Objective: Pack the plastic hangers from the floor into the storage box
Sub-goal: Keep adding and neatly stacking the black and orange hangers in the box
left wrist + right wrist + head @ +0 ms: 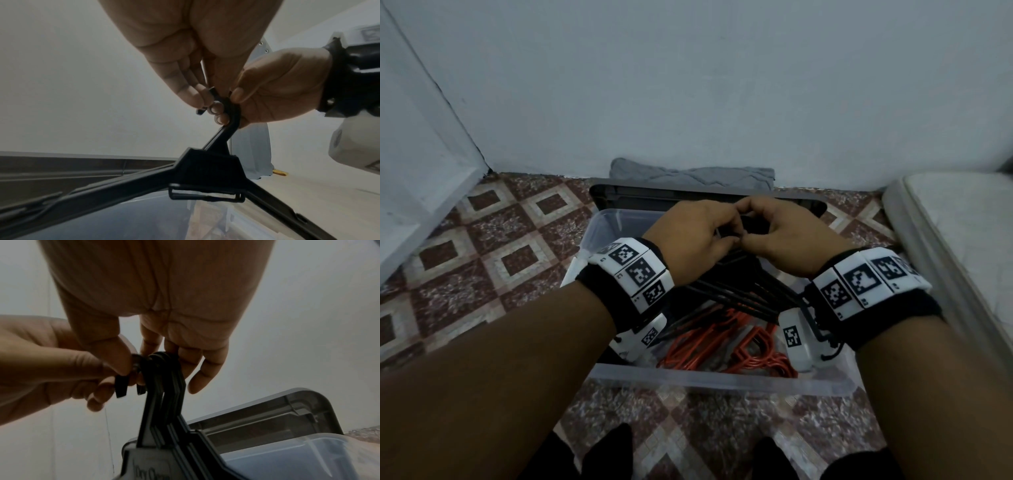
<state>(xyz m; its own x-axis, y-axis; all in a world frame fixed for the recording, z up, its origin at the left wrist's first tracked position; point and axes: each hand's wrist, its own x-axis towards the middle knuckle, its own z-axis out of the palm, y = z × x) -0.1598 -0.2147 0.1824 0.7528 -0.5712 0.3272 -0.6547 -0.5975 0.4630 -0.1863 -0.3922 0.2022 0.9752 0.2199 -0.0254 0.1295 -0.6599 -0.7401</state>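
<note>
Both hands over the storage box [722,378], meeting at the hooks of a bunch of black hangers [736,291]. Left hand [690,236] with fingers [193,95] curled narrow, pinching the hook tips; right hand [789,241] with thumb and fingers [197,369] closed round the hook curves from the other side. Probably gripped this way to keep the hooks stacked as 1 bundle, so the shoulders stay lined up and go down flat rather than fanning out. At least 3 necks visible side by side from the right wrist; exact count not clear.

Black hangers hanging by the hooks, arms already down inside the clear box, slanting toward the near wall. Beneath and nearer: orange hangers [726,346] lying on the box bottom, packed first, it seems. Dark lid [709,195] propped open behind the box, against a folded grey cloth [691,174] by the wall, so the opening stays free. Box on the patterned floor [493,233], a mattress edge [941,212] to the right. No hangers seen on the visible floor; task judged close to done, with the bundle's release remaining.
</note>
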